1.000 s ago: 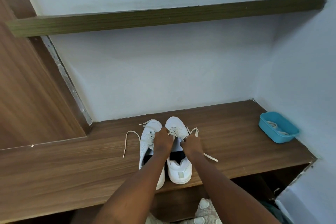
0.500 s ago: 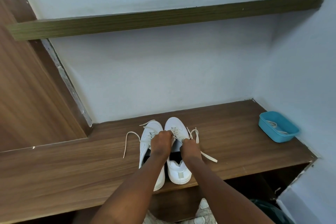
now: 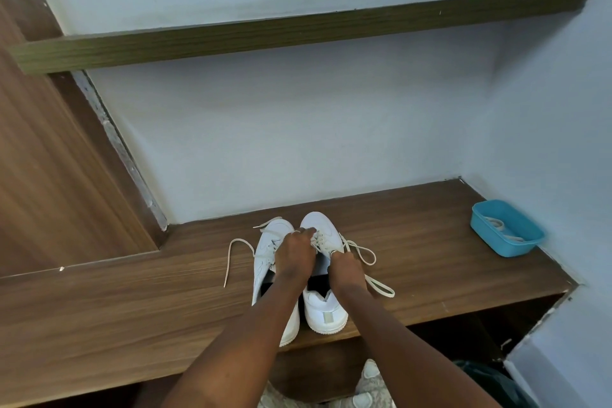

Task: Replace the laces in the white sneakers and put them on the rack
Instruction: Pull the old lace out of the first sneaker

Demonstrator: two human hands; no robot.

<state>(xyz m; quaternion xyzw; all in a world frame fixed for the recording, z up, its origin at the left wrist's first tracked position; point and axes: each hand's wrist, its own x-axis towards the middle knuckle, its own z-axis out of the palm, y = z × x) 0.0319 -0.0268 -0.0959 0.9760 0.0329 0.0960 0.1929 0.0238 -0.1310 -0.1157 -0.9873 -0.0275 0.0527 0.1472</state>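
Counter [image 3: 132,308] carries both shoes side by side, toes to the wall, prob. so the eyelets face the person; left shoe [image 3: 265,262] sits unheld w/ its loose lace [image 3: 227,270] trailing leftward. Left hand [image 3: 294,255] reaches across to the right shoe [image 3: 323,225], fingers curled on its lace [image 3: 381,286] at the eyelets to steady it, while right hand [image 3: 346,270] pinches the same lace farther along, likely drawing it thru. Tub [image 3: 493,245] w/ more laces [image 3: 500,230] sits far right, well apart, out of the way.

White sneakers [image 3: 326,311], blue tub [image 3: 506,250], seemingly cream laces [image 3: 381,288].
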